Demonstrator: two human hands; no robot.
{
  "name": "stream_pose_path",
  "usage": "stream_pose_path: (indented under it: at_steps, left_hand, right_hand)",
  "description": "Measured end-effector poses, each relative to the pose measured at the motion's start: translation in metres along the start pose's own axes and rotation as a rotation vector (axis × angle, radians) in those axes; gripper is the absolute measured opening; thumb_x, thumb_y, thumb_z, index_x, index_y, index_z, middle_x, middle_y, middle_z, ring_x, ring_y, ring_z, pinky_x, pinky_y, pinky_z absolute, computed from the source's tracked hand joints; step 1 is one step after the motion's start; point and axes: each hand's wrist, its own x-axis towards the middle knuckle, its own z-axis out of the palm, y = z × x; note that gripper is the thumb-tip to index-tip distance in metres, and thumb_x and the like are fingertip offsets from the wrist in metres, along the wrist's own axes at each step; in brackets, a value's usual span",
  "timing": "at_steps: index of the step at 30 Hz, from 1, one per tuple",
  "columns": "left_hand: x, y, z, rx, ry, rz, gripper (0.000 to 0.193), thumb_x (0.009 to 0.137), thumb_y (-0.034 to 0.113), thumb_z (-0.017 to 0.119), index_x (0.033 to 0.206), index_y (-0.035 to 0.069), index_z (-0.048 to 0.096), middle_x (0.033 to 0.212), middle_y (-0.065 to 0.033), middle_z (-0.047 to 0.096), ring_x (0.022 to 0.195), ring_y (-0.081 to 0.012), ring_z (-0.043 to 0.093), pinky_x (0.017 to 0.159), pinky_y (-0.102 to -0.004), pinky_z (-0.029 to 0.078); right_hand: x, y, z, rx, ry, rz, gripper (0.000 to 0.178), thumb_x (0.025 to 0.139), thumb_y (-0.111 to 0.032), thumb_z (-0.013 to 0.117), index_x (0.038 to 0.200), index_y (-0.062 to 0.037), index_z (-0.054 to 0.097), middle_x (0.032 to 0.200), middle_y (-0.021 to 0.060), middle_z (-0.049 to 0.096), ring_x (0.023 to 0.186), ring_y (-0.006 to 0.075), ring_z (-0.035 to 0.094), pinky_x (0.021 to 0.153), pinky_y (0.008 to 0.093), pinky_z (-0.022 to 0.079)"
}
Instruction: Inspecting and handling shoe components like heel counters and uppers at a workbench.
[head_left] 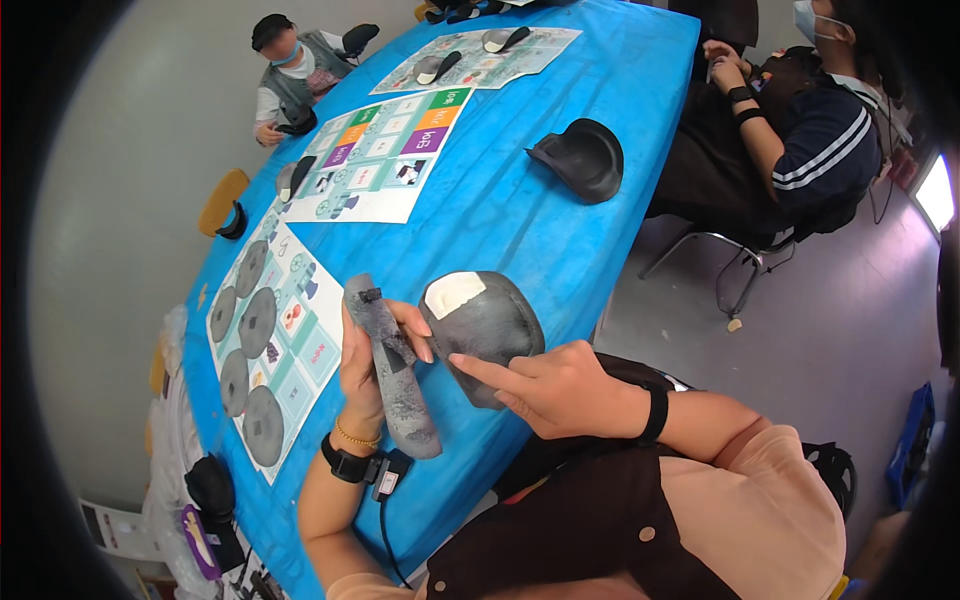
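Note:
My left hand [362,370] is closed around a long, mottled grey strip [408,405] with dark square patches, held upright over the table. Its fingertips also reach the left edge of a rounded, dark grey cup-like piece [487,325]. A whitish patch marks the upper left of that piece. From the right, my right hand [560,390] lays its index finger across the piece's lower face. The thumb tip is close to the piece's lower edge, and the other fingers are curled. What lies behind the piece is hidden.
Several grey discs [262,425] lie on a printed sheet [325,345] on the blue-covered table [480,180]. A black curved shell [590,160] sits toward the right edge. One person [300,80] is at the far left; another [800,140] sits at the right.

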Motion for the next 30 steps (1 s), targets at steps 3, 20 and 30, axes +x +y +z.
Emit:
stream_pose_path:
  at_steps: [3,20,30]
  left_hand:
    - [-0.005,0.001,0.003,0.032,0.051,-0.006,0.050,0.109,0.045,0.031,0.124,0.000,0.050,0.101,-0.0181,0.062,0.075,-0.0172,0.062,0.070,-0.0284,0.052]
    - [-0.008,-0.004,-0.015,0.012,0.150,-0.006,0.050,0.107,0.044,0.041,0.136,0.004,0.032,0.101,-0.0205,0.063,0.077,-0.0234,0.065,0.074,-0.0328,0.054]
    - [-0.010,0.001,-0.011,0.028,0.158,-0.002,0.052,0.107,0.042,0.042,0.139,0.003,0.031,0.103,-0.0210,0.063,0.080,-0.0232,0.064,0.077,-0.0337,0.053]
  right_hand:
    - [0.001,0.000,0.001,0.045,0.110,0.084,0.058,0.089,-0.021,0.070,0.145,-0.0234,0.054,0.057,-0.0013,0.048,0.044,0.0152,0.054,0.038,0.0308,0.038]
    - [-0.005,0.004,-0.005,0.693,-0.132,0.428,0.052,0.105,-0.030,0.042,0.157,-0.0229,0.032,0.060,0.0119,0.053,0.050,0.0300,0.057,0.050,0.0383,0.044]
    - [0.009,-0.007,-0.010,0.565,-0.212,0.353,0.052,0.105,-0.032,0.043,0.155,-0.0183,0.035,0.072,0.0107,0.060,0.059,0.0295,0.061,0.056,0.0386,0.048]
